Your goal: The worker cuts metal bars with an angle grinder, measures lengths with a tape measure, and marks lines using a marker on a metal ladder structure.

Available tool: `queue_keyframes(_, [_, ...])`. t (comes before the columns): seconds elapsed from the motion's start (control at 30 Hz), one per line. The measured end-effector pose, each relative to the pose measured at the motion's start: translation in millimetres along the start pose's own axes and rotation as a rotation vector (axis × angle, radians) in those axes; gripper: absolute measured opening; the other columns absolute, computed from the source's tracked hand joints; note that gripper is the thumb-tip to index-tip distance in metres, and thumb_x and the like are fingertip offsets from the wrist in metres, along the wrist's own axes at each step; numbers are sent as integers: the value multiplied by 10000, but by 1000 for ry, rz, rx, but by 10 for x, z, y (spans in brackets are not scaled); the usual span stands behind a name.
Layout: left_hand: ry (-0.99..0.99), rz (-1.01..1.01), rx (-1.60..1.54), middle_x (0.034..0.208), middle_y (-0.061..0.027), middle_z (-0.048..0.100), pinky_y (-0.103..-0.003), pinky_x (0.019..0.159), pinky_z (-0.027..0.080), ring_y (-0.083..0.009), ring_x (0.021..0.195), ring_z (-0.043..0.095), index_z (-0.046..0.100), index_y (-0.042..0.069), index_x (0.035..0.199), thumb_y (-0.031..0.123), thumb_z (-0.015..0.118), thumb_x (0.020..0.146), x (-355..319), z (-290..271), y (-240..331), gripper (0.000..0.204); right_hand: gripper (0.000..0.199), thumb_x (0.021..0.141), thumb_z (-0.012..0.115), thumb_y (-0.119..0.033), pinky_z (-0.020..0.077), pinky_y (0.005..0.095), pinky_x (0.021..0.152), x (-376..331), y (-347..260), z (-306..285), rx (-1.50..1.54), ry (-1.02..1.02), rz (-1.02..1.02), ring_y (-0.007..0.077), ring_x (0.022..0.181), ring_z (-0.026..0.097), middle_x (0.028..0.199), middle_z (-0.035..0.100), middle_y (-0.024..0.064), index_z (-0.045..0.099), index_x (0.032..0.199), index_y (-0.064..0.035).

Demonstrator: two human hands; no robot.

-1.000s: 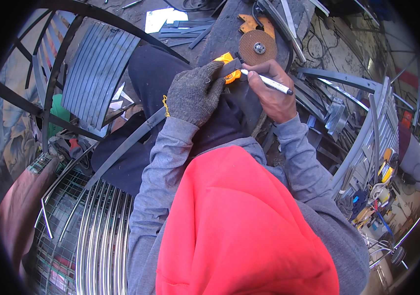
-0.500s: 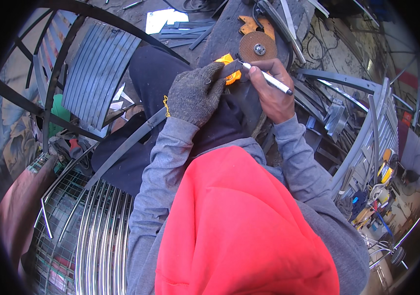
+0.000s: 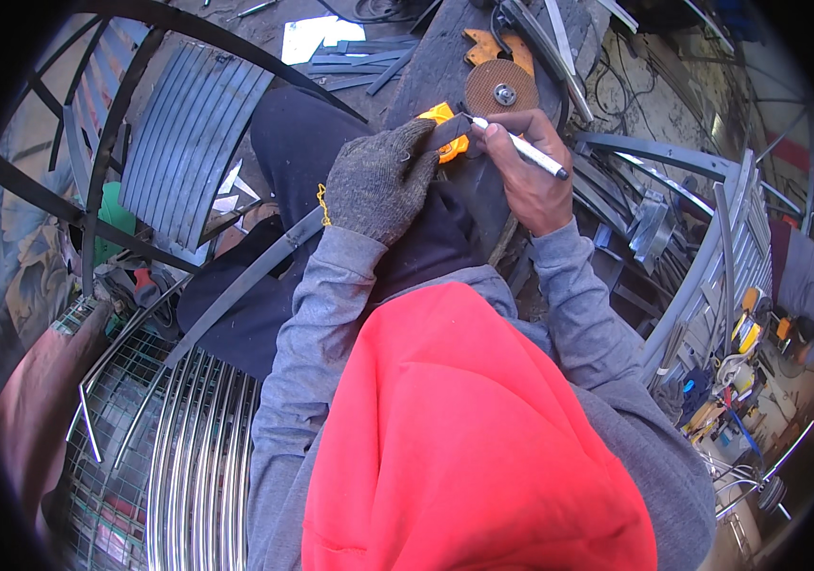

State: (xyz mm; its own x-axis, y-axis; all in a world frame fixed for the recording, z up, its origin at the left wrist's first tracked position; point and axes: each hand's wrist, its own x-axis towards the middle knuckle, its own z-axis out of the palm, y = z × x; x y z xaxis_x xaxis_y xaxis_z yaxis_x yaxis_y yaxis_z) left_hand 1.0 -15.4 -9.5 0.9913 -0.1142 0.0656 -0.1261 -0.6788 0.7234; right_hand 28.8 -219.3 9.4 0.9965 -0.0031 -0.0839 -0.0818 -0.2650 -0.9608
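Observation:
My left hand (image 3: pixel 380 186), in a dark grey knitted glove, is closed around a long flat metal strip (image 3: pixel 253 282). The strip slants from the lower left over my lap, passes under the hand and ends just past the fingers. Bare and pinched, my right hand (image 3: pixel 534 181) holds a white marker (image 3: pixel 533 154) with its tip at the strip's far end. A yellow tape measure (image 3: pixel 444 118) lies right beside that end, partly covered by the strip and the glove. Beyond the marker sits a brown cutting disc (image 3: pixel 500 95) with an orange metal piece (image 3: pixel 489 46) behind it.
Curved dark metal framing (image 3: pixel 100 143) and a ribbed grey panel (image 3: pixel 193 143) stand at left. Shiny bent tubes (image 3: pixel 199 457) lie at lower left over a wire mesh (image 3: pixel 126 381). Cut strips (image 3: pixel 359 62) lie far ahead. At the right are metal offcuts and another person (image 3: pixel 810 295).
My right hand and the marker have shifted very slightly to the right. The person at the far right has changed posture, and an arm now shows there. My left hand stays on the strip.

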Motion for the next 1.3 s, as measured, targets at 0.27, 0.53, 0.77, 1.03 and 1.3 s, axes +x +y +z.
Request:
queue_keyframes(0.27, [-3, -10, 3, 1155, -150, 748, -436, 938, 550, -341, 1018, 722, 699, 119, 1294, 228, 739, 917, 7, -2, 11, 394, 217, 977, 713, -206, 508, 249, 645, -14, 8, -15, -32, -5, 4, 51, 720, 597, 840, 708, 35, 692, 1053, -3])
queue_keyframes(0.53, [-3, -8, -1, 1162, -153, 746, -438, 940, 551, -343, 1023, 722, 698, 119, 1298, 230, 738, 918, 6, -7, 19, 398, 222, 977, 710, -209, 511, 254, 649, -6, -10, -14, -31, -13, -17, 56, 717, 600, 840, 707, 39, 683, 1047, 0])
queue_keyframes(0.77, [-5, -7, 3, 1183, -147, 741, -435, 963, 540, -338, 1044, 716, 693, 122, 1305, 227, 738, 915, 0, 1, 11, 406, 212, 972, 709, -199, 538, 273, 672, 3, -7, -51, -52, -44, -16, 81, 747, 649, 852, 718, 57, 674, 1028, 2])
queue_keyframes(1.03, [-12, -22, 15, 1188, -147, 739, -435, 963, 542, -339, 1051, 714, 690, 123, 1310, 228, 732, 917, -3, -4, 7, 409, 195, 964, 706, -173, 567, 286, 729, -3, -139, -56, -147, -82, -36, 108, 814, 690, 889, 734, 77, 679, 1030, 8])
queue_keyframes(1.3, [-53, -46, -61, 1183, -175, 732, -435, 925, 558, -361, 1029, 719, 684, 73, 1295, 207, 730, 922, 79, -27, 53, 399, 199, 973, 702, -184, 559, 270, 749, -19, -148, -134, -94, 124, -69, 101, 852, 691, 918, 739, 71, 686, 1049, -1])
